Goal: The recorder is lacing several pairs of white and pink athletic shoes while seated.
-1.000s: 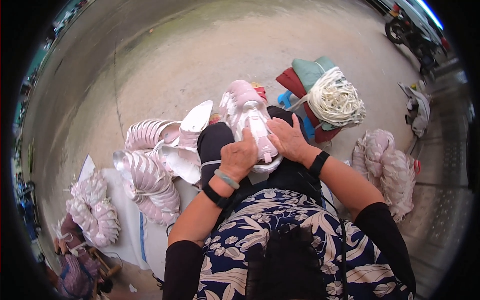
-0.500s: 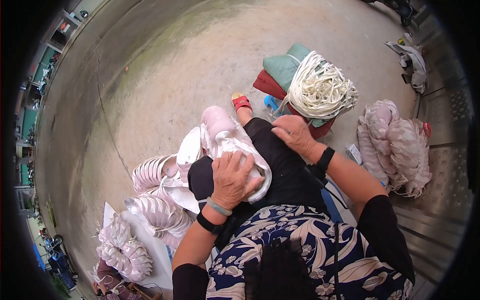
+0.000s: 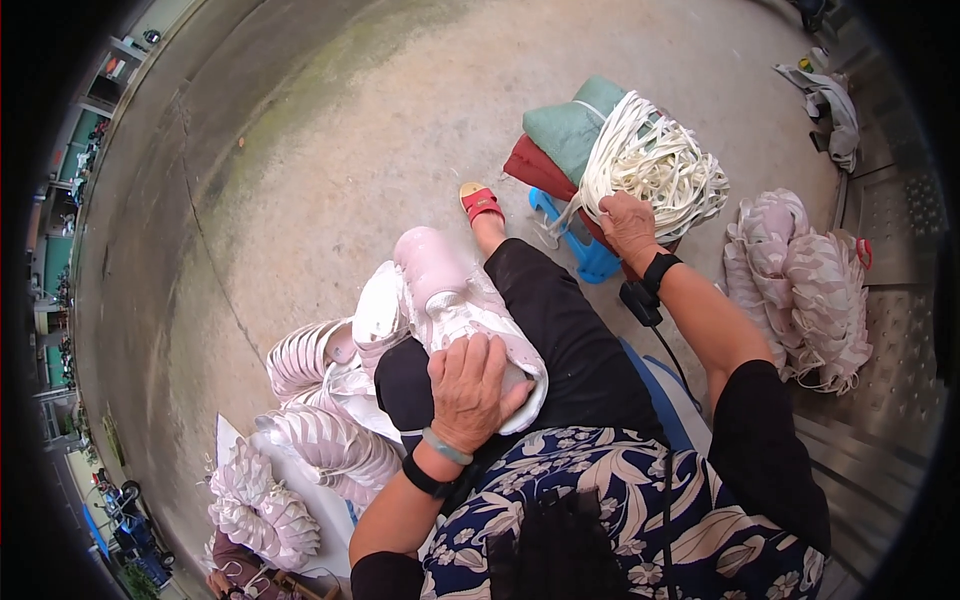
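Across my lap lies a pink-and-white shoe upper (image 3: 430, 265), its rounded pink toe pointing away from me. My left hand (image 3: 472, 388) grips it at the opening nearest me, fingers on top and thumb at the inside edge. My right hand (image 3: 630, 228) is at the near left edge of a large heap of white shoelaces (image 3: 655, 160), fingers closed on some of the strands. How many laces it holds is hidden. The heap rests on green cloth (image 3: 565, 130) and dark red cloth (image 3: 540, 168), above a blue plastic stool (image 3: 590, 258).
Nested stacks of pink-and-white uppers (image 3: 325, 445) lie left of my knee, with a tied bundle (image 3: 265, 505) farther left. Another bundle (image 3: 820, 285) stands at the right by a metal wall (image 3: 890, 330). Part of another person (image 3: 235, 570) shows at the lower left.
My right hand has moved right and away from me, from above my thigh to the shoelaces. My left hand stays on the upper. The view has shifted slightly.
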`<act>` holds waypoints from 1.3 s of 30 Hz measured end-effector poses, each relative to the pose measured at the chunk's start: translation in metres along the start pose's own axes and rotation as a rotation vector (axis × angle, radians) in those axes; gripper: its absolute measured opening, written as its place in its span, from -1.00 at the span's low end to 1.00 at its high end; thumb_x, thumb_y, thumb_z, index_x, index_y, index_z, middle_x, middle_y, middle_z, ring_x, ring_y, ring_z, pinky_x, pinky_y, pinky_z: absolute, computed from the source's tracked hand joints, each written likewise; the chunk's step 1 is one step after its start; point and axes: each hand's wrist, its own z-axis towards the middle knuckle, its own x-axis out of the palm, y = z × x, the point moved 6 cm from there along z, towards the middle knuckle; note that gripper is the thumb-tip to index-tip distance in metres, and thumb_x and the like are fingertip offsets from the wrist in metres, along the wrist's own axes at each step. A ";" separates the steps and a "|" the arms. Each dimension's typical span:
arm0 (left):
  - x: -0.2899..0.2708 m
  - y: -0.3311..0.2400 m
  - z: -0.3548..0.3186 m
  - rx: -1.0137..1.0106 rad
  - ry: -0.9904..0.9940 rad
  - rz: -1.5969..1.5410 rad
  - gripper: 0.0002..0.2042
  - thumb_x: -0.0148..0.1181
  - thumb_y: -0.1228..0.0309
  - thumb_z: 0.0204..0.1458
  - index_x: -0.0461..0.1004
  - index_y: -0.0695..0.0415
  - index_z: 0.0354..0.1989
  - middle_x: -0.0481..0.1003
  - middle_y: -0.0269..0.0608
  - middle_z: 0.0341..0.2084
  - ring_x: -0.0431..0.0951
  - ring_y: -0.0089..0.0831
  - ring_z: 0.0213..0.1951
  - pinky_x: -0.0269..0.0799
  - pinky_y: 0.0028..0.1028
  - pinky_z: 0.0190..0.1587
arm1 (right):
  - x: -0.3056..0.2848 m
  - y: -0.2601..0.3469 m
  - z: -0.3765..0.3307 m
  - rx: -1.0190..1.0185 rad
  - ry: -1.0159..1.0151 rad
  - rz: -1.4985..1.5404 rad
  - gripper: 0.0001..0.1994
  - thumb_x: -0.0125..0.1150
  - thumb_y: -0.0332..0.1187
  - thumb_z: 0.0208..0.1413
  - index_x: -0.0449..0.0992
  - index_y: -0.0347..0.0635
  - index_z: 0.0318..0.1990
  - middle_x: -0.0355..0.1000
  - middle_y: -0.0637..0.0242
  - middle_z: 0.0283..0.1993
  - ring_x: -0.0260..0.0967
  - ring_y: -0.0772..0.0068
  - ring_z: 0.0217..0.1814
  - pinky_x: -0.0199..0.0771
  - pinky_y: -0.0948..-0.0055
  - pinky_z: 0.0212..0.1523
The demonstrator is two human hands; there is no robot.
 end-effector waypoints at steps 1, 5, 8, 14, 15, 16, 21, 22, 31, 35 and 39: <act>0.000 0.000 0.000 0.003 -0.002 -0.007 -0.39 0.26 0.07 -0.26 0.34 0.23 -0.07 0.35 -0.07 -0.18 0.34 -0.16 -0.11 0.11 -0.23 -0.05 | 0.001 -0.001 -0.001 -0.010 -0.029 -0.015 -0.93 0.15 -0.39 -0.18 0.44 -0.05 -0.47 0.33 0.27 -0.48 0.35 0.16 -0.32 0.25 0.20 -0.31; 0.001 0.001 0.000 0.003 0.000 -0.005 -0.40 0.26 0.07 -0.25 0.34 0.23 -0.07 0.35 -0.07 -0.18 0.34 -0.16 -0.12 0.11 -0.23 -0.05 | 0.006 0.000 0.001 0.023 -0.011 -0.038 -0.92 0.16 -0.38 -0.18 0.43 -0.04 -0.45 0.33 0.31 -0.47 0.35 0.19 -0.31 0.22 0.20 -0.32; 0.001 0.001 0.001 -0.001 -0.002 -0.010 -0.40 0.26 0.07 -0.25 0.34 0.22 -0.07 0.35 -0.08 -0.18 0.34 -0.16 -0.12 0.10 -0.23 -0.05 | 0.012 -0.003 0.001 0.054 0.011 -0.023 -0.92 0.16 -0.36 -0.18 0.44 -0.02 -0.46 0.36 0.31 -0.42 0.35 0.23 -0.25 0.18 0.20 -0.27; 0.002 0.001 0.001 -0.003 -0.002 -0.010 -0.41 0.26 0.06 -0.24 0.34 0.21 -0.07 0.35 -0.08 -0.20 0.34 -0.17 -0.12 0.10 -0.23 -0.06 | 0.015 -0.009 -0.001 0.072 -0.073 -0.016 -0.93 0.14 -0.35 -0.17 0.43 -0.01 -0.45 0.37 0.35 -0.45 0.36 0.24 -0.28 0.16 0.20 -0.25; 0.002 0.001 0.000 -0.005 -0.001 -0.008 -0.41 0.26 0.06 -0.24 0.34 0.21 -0.07 0.35 -0.08 -0.20 0.34 -0.17 -0.12 0.10 -0.23 -0.06 | 0.015 -0.006 -0.001 0.081 -0.063 0.012 -0.94 0.14 -0.33 -0.15 0.45 -0.02 -0.46 0.38 0.34 -0.45 0.36 0.24 -0.28 0.16 0.20 -0.25; 0.002 0.002 0.000 -0.008 0.000 -0.006 -0.41 0.26 0.06 -0.24 0.34 0.21 -0.07 0.35 -0.08 -0.19 0.34 -0.17 -0.12 0.10 -0.23 -0.06 | 0.014 -0.003 0.000 0.090 -0.054 0.039 -0.94 0.13 -0.32 -0.13 0.46 -0.02 -0.46 0.39 0.34 -0.45 0.37 0.23 -0.29 0.16 0.20 -0.25; 0.002 0.001 -0.001 -0.012 0.000 -0.020 -0.41 0.26 0.07 -0.24 0.34 0.20 -0.06 0.34 -0.08 -0.19 0.34 -0.16 -0.11 0.10 -0.22 -0.06 | 0.015 -0.002 0.000 0.196 -0.003 0.062 -0.88 0.12 -0.26 -0.09 0.50 -0.05 -0.49 0.43 0.29 -0.43 0.38 0.18 -0.31 0.15 0.19 -0.21; 0.002 0.001 -0.001 -0.012 -0.006 -0.023 -0.41 0.26 0.07 -0.24 0.34 0.19 -0.06 0.34 -0.08 -0.19 0.34 -0.16 -0.11 0.10 -0.22 -0.06 | 0.016 -0.004 0.000 0.267 0.005 0.066 -0.85 0.11 -0.24 -0.08 0.51 -0.07 -0.49 0.45 0.27 -0.44 0.38 0.17 -0.32 0.15 0.19 -0.19; 0.000 0.000 -0.004 -0.011 -0.012 -0.025 -0.39 0.27 0.08 -0.25 0.33 0.20 -0.04 0.35 -0.09 -0.18 0.34 -0.16 -0.11 0.10 -0.23 -0.05 | 0.013 -0.001 0.005 0.375 -0.035 0.178 -0.87 0.09 -0.24 -0.07 0.51 -0.01 -0.50 0.44 0.26 -0.45 0.38 0.13 -0.33 0.15 0.18 -0.20; -0.002 -0.001 0.003 0.014 -0.036 -0.033 -0.37 0.28 0.06 -0.26 0.33 0.19 -0.03 0.35 -0.09 -0.18 0.34 -0.17 -0.11 0.10 -0.22 -0.05 | -0.014 0.011 0.015 0.198 -0.210 0.072 -0.89 0.07 -0.28 -0.07 0.50 -0.02 -0.48 0.40 0.25 -0.47 0.37 0.11 -0.35 0.16 0.17 -0.21; -0.015 0.008 0.013 -0.084 -0.016 -0.244 -0.35 0.31 0.15 -0.32 0.32 0.22 -0.01 0.36 -0.05 -0.16 0.37 -0.14 -0.13 0.15 -0.27 -0.06 | -0.035 0.067 0.027 -0.212 -0.124 0.173 -0.91 0.02 -0.34 -0.05 0.43 -0.07 -0.40 0.37 0.21 -0.45 0.35 0.07 -0.39 0.27 0.19 -0.36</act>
